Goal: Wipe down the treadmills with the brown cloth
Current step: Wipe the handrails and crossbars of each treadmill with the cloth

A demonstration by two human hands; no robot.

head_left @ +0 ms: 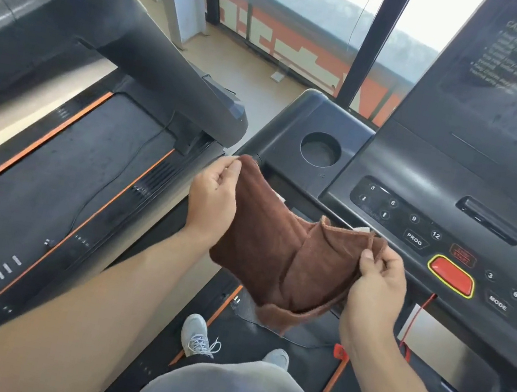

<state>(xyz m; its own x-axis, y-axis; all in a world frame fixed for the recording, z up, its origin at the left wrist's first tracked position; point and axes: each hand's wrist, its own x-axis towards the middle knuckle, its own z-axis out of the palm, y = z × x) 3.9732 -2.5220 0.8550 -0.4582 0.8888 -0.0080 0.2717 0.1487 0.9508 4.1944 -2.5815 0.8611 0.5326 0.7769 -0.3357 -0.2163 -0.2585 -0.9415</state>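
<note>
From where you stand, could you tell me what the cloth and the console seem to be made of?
The cloth looks like soft brown microfibre or terry: matte, fuzzy nap, stitched hem, draping limply between both hands. The console seems to be moulded black plastic with a smooth, semi-gloss finish that catches window light.

The cloth point(278, 254) hangs between my fingers; the console point(422, 197) lies beyond them, another treadmill point(58, 167) to their left.

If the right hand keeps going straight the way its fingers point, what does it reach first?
Probably the front edge of the console, near the PROG button. The right hand pinches the brown cloth and points up and forward. Depth is unclear from this one view.
</note>
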